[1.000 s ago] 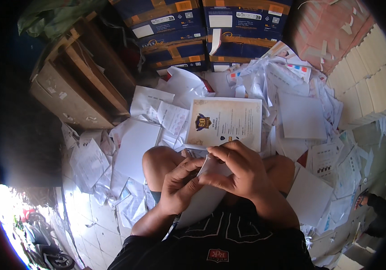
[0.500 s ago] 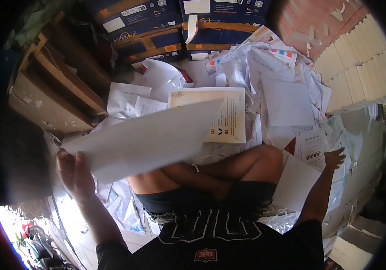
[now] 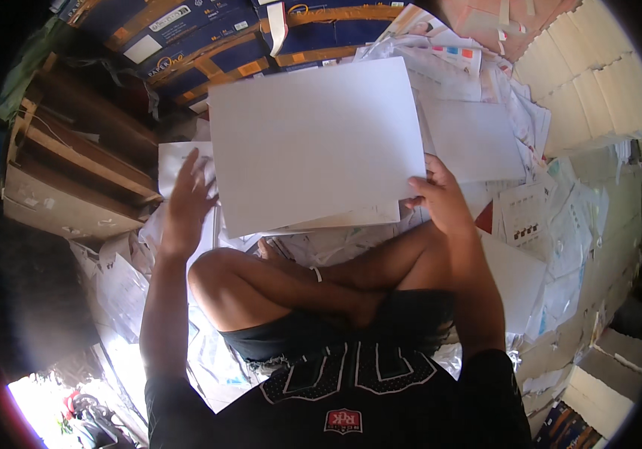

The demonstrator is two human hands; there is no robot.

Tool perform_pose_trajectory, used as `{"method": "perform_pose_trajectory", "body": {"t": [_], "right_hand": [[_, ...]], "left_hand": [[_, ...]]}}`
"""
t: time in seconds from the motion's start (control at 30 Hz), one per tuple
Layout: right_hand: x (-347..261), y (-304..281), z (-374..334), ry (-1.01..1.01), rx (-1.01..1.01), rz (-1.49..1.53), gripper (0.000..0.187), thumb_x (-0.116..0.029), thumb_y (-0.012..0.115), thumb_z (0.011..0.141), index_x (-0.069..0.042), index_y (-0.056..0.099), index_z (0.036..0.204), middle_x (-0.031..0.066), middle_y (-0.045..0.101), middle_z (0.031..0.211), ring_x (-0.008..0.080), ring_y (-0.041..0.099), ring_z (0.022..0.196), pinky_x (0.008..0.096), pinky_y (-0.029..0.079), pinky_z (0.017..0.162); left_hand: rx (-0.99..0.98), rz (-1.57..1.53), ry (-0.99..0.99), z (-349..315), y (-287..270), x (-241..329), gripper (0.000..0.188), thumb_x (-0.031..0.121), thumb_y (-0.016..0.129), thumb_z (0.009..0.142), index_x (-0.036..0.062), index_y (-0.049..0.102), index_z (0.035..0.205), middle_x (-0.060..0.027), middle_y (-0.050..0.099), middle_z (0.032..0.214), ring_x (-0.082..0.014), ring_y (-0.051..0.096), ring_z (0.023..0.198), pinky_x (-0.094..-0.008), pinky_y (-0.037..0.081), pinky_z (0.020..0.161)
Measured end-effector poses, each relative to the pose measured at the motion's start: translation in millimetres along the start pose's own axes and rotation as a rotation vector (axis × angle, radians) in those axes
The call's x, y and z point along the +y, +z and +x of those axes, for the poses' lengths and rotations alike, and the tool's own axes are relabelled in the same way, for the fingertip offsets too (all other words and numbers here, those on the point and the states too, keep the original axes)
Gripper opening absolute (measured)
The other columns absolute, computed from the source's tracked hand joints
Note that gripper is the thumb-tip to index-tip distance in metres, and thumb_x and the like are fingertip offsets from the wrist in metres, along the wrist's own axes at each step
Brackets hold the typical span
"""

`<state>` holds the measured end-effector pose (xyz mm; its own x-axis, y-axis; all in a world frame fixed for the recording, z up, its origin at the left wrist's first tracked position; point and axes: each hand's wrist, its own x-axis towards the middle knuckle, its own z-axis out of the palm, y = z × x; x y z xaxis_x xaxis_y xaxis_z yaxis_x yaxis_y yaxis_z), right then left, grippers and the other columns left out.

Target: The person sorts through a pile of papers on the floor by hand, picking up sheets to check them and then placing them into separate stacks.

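A large blank white sheet of paper [image 3: 313,142] lies in front of me above my crossed legs, over a stack of paper [image 3: 358,218] whose near edge shows below it. At the sheet's right edge, my right hand [image 3: 441,196] pinches the lower corner between thumb and fingers. Beside the left edge is my left hand [image 3: 188,206], its fingers apart and slightly blurred, holding nothing. The sheet hides the printed page that lay under it.
Dark blue cartons [image 3: 209,45] stand at the back, and a wooden frame [image 3: 85,153] leans at the left. Loose papers and plastic [image 3: 478,123] heap up on the right. Beyond them rise stacks of cream paper [image 3: 594,82].
The sheet has swung from my left side to over the printed page. My left hand has let go of it; my right hand has come in from the far right and gripped its edge.
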<state>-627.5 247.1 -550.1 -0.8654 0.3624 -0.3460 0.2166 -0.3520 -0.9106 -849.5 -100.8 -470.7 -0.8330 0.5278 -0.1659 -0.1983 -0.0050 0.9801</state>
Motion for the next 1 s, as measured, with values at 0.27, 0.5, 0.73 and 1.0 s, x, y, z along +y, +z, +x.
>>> {"method": "perform_pose_trajectory", "body": {"t": [0.27, 0.5, 0.73, 1.0], "right_hand": [[74, 8, 14, 0.016, 0.13, -0.004, 0.028, -0.011, 0.059, 0.095, -0.005, 0.053, 0.122, 0.0032, 0.063, 0.095, 0.0112, 0.06, 0.086, 0.0275, 0.053, 0.072], [97, -24, 20, -0.056, 0.221, -0.505, 0.026, -0.017, 0.075, 0.084, 0.001, 0.067, 0.101, 0.0073, 0.068, 0.084, 0.0109, 0.061, 0.071, 0.0277, 0.05, 0.067], [110, -24, 29, -0.097, 0.181, -0.443, 0.03, -0.009, 0.078, 0.078, -0.001, 0.069, 0.105, 0.0064, 0.07, 0.086, 0.0119, 0.063, 0.071, 0.0251, 0.052, 0.065], [109, -29, 28, -0.042, 0.135, -0.33, 0.032, -0.007, 0.076, 0.079, -0.003, 0.07, 0.111, 0.0058, 0.072, 0.094, 0.0111, 0.065, 0.079, 0.0247, 0.053, 0.073]], "left_hand": [[-0.195, 0.277, -0.47, 53, -17, -79, 0.041, 0.021, 0.053, 0.1, 0.0035, 0.042, 0.136, -0.0071, 0.062, 0.121, -0.0168, 0.063, 0.104, -0.0337, 0.054, 0.086], [-0.302, 0.232, -0.463, 64, -15, -111, 0.037, 0.015, 0.051, 0.1, 0.0041, 0.043, 0.134, -0.0075, 0.061, 0.121, -0.0168, 0.063, 0.105, -0.0336, 0.054, 0.087], [-0.288, 0.226, -0.54, 72, -34, -137, 0.04, 0.015, 0.049, 0.1, 0.0054, 0.039, 0.137, -0.0086, 0.057, 0.127, -0.0181, 0.06, 0.11, -0.0358, 0.053, 0.088], [-0.302, 0.231, -0.601, 73, -29, -141, 0.04, 0.016, 0.049, 0.101, 0.0077, 0.037, 0.139, -0.0081, 0.056, 0.128, -0.018, 0.06, 0.11, -0.0371, 0.053, 0.088]]}}
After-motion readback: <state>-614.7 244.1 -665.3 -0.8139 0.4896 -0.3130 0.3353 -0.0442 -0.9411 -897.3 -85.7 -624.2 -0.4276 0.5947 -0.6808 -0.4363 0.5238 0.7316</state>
